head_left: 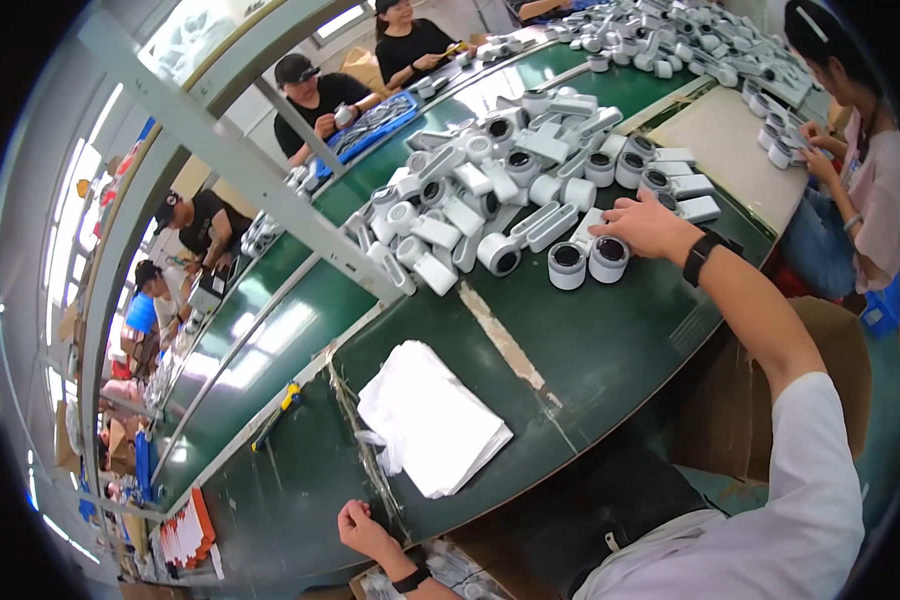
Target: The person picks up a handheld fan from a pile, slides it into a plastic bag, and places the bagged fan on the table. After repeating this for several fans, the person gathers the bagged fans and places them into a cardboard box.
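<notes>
Right hand [650, 226] rests open on two white round units [587, 262] with dark faces, mid-counter [610, 350], near a big pile [510, 190]. Left hand [365, 530] curls at the near edge, apparently empty, beside one stack of white bags [435, 420].

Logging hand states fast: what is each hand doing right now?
Left hand: curled at the table edge, grip cannot be told.
Right hand: open, reaching onto the white round parts.

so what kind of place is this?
Most likely a factory assembly line: a long green conveyor belt, a heap of identical white plastic parts under the right hand, and seated workers along both sides.
</notes>
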`<action>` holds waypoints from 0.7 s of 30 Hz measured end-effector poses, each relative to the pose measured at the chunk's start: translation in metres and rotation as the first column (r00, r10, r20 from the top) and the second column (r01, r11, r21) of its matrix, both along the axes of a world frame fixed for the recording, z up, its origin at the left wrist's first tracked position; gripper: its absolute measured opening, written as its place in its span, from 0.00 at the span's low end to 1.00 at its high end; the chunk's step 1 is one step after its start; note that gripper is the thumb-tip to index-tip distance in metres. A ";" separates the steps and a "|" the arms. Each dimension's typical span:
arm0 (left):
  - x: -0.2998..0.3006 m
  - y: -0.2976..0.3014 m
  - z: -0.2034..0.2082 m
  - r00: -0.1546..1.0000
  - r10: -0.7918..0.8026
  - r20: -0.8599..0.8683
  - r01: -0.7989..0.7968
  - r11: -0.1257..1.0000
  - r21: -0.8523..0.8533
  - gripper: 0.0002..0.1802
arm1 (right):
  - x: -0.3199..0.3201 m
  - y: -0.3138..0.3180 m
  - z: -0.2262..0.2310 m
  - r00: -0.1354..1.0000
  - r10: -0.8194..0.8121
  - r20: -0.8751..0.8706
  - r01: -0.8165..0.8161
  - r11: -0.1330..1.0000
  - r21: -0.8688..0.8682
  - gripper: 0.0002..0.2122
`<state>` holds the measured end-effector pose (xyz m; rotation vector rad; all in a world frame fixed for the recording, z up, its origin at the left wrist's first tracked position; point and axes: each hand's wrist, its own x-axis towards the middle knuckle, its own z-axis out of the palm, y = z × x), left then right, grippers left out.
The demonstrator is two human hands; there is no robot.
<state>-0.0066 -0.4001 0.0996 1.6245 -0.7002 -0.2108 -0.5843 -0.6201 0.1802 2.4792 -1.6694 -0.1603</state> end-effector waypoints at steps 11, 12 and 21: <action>-0.044 0.001 0.029 0.962 -0.146 0.233 0.128 0.987 0.093 0.08 | 0.053 0.045 -0.040 0.949 0.202 0.241 -0.131 0.951 -0.280 0.22; -0.066 0.003 0.043 0.907 -0.238 0.346 0.212 0.971 0.113 0.07 | 0.054 0.047 -0.043 0.948 0.201 0.246 -0.128 0.951 -0.282 0.22; -0.158 -0.021 0.074 0.412 -0.553 0.724 0.447 0.815 0.368 0.14 | 0.095 0.099 -0.015 0.562 0.139 0.816 -0.078 0.990 -0.115 0.13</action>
